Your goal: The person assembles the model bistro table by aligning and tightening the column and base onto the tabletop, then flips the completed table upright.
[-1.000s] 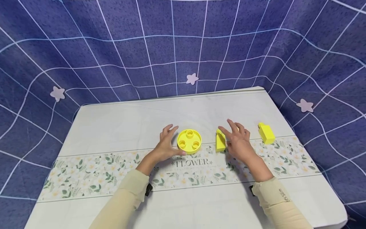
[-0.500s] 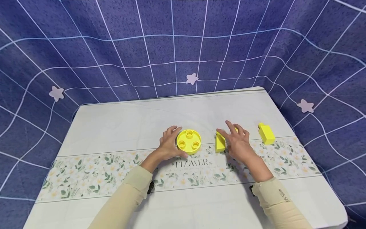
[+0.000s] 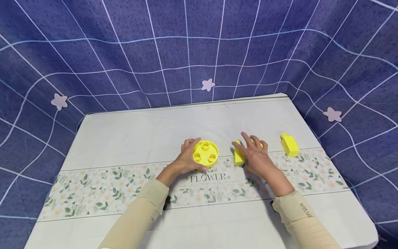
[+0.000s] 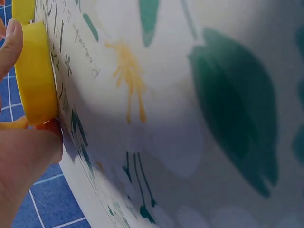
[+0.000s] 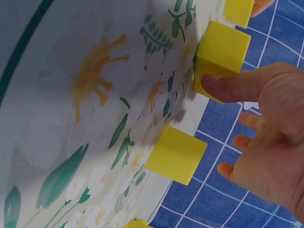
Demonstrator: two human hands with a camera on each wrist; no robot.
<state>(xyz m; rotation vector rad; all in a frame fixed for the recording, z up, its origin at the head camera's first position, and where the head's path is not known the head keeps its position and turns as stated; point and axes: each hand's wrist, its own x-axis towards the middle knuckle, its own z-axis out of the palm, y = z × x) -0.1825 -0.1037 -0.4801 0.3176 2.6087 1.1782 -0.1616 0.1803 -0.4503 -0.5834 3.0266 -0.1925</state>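
My left hand (image 3: 185, 159) curls round the left side of a round yellow base (image 3: 210, 151) with three raised rings. In the left wrist view, fingers and thumb lie against the side wall of the base (image 4: 37, 76). My right hand (image 3: 256, 157) is spread low over an upright-edged yellow block (image 3: 238, 157), its index finger reaching across the block's far end. In the right wrist view the thumb lies at that block (image 5: 223, 47), while the other fingers hang loosely apart. Another yellow piece (image 3: 256, 144) shows partly between the right hand's fingers; the rest is hidden.
A separate yellow block (image 3: 290, 146) with a narrow knob lies further right. The table (image 3: 140, 135) has a white cover with a flowered band marked FLOWER. A blue gridded curtain (image 3: 174, 55) with pale stars hangs behind and at both sides.
My left hand has moved right and closed in round the base. My right hand has shifted slightly left over the block. The yellow pieces keep nearly the same places.
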